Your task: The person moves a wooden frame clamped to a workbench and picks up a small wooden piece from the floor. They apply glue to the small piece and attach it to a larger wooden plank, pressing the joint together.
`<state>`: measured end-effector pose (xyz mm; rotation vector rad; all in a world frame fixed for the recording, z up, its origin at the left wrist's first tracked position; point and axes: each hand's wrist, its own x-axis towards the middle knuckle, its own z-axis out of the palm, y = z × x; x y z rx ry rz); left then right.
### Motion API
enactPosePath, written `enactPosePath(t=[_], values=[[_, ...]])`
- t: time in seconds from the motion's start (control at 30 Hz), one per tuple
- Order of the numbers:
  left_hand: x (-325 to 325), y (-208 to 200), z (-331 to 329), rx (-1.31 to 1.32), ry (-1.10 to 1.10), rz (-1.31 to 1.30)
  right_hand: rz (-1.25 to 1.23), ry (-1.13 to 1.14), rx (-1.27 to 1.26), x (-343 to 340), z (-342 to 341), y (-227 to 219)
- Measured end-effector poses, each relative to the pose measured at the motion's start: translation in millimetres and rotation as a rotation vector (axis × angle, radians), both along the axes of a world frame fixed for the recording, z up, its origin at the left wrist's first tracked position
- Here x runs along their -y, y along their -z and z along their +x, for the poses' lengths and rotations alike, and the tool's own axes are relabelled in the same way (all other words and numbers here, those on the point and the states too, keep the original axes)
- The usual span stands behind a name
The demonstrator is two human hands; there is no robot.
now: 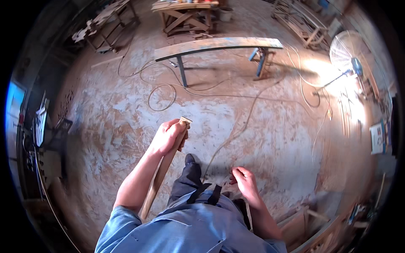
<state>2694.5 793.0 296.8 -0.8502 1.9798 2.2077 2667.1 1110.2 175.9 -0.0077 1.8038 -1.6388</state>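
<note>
My left hand [170, 137] is closed around a long wooden board [159, 179] near its far end. The board slants from that hand back along the inner side of my left forearm, and its lower end passes beside my blue shirt. Its cut end [185, 120] pokes out just beyond the fingers. My right hand [244, 180] hangs over the floor in front of my right side. Its fingers are curled in, and no object shows in them.
A long narrow bench [219, 44] with dark legs stands ahead. A hose [162, 85] loops over the stained floor [122, 139], and cables trail toward my feet. A pedestal fan [350, 52] stands at the far right. Wooden workbenches [185, 17] line the back.
</note>
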Motion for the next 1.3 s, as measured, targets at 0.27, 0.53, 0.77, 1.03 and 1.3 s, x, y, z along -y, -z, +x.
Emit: enactPosePath(t=[0.27, 0.53, 0.77, 1.03, 1.3], values=[[161, 5, -11, -0.306, -0.069, -1.358, 0.34, -0.077, -0.045, 92, -73, 53], [279, 10, -54, -0.325, 0.022, -1.501, 0.509, -0.08, 0.083, 142, -166, 109], [374, 4, -104, -0.097, -0.002, -1.494, 0.544, 0.053, 0.339, 217, -258, 181], [482, 16, -141, -0.05, -0.347, -1.331, 0.639, -0.319, -0.195, 409, -357, 183], [660, 57, -182, 0.008, -0.468, -1.096, 0.902, -0.317, -0.399, 581, -418, 199]])
